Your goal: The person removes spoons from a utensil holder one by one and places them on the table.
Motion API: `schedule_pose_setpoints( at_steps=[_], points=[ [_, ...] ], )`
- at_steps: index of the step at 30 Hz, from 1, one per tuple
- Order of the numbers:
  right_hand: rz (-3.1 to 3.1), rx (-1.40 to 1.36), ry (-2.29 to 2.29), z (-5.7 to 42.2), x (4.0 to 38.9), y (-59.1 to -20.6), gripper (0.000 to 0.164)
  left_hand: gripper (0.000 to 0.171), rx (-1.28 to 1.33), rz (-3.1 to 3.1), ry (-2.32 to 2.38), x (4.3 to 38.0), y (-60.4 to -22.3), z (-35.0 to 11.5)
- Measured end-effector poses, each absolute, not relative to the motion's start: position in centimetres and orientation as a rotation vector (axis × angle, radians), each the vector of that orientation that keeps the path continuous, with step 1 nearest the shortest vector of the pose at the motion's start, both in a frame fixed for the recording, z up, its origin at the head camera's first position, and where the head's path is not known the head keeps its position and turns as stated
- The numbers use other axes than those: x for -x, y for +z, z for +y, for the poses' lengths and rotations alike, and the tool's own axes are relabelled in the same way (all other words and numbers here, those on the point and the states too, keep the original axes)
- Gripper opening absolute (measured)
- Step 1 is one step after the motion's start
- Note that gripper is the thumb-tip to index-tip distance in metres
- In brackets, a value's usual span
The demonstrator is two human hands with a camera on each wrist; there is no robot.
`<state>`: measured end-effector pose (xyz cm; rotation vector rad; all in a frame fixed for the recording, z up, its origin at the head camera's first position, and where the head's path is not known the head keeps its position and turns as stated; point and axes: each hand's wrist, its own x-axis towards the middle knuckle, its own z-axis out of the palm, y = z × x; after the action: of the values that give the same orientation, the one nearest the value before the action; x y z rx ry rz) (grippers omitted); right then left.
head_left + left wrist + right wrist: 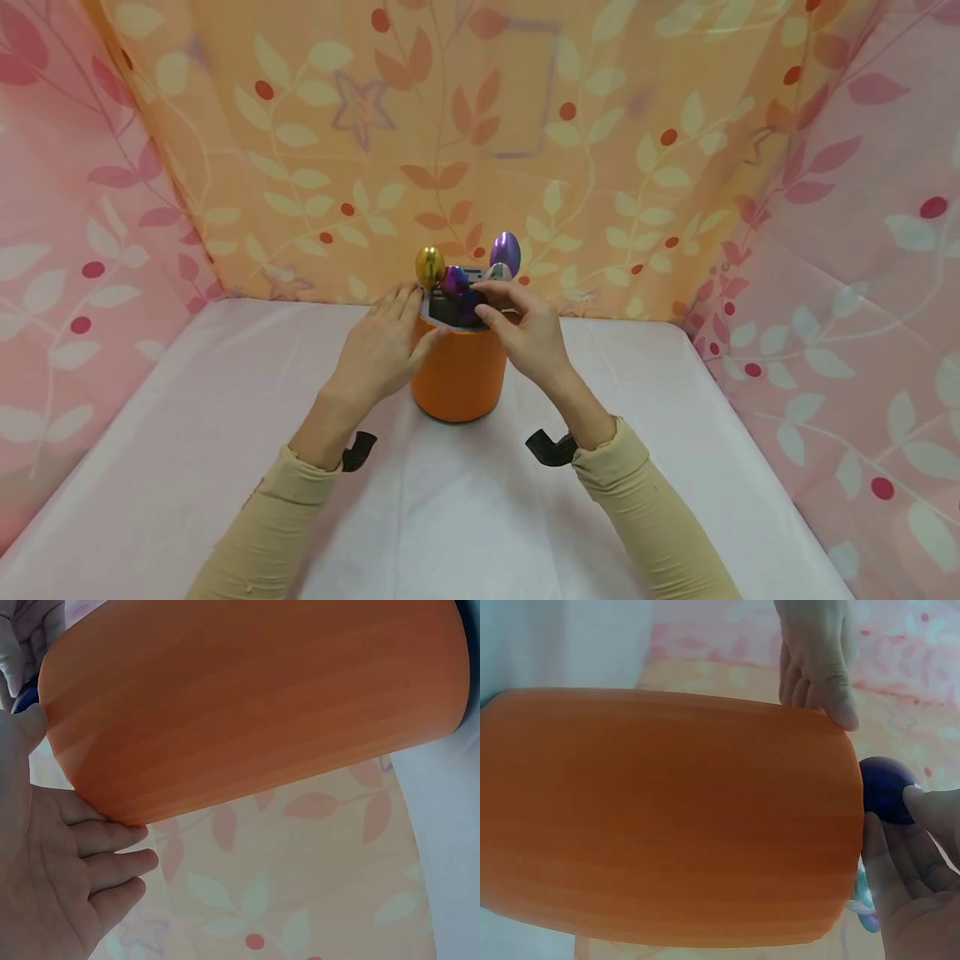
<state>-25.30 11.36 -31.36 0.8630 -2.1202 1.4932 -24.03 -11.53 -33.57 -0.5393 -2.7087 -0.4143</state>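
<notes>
An orange cylindrical utensil holder (459, 379) stands upright, several shiny spoons in its top with their bowls up. Among these are a gold spoon (430, 267), a purple spoon (506, 252), a silver spoon (498, 272) and a violet-blue spoon (454, 282). With thumb and fingers my right hand (528, 329) pinches the bowl of a dark blue spoon (885, 789) at the rim; its handle is hidden. My left hand (382, 342) rests against the holder's upper left side, fingers fairly straight and thumb at the rim, as the left wrist view (67, 862) also shows.
A white-covered table (465, 517) lies under the holder. Behind it hangs an orange leaf-patterned cloth (465, 125), with pink patterned cloths (60, 250) at both sides. Black curved pieces (551, 448) show at both wrists.
</notes>
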Motion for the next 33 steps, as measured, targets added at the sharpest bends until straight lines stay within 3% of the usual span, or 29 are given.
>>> schedule_pose_setpoints(
  at_steps=[33],
  points=[
    [-1.443, -0.767, 1.784, 16.6, 20.2, -25.3, 0.028, 0.087, 0.503, -2.68, -0.555, 24.0, -34.7, -11.5]
  ],
)
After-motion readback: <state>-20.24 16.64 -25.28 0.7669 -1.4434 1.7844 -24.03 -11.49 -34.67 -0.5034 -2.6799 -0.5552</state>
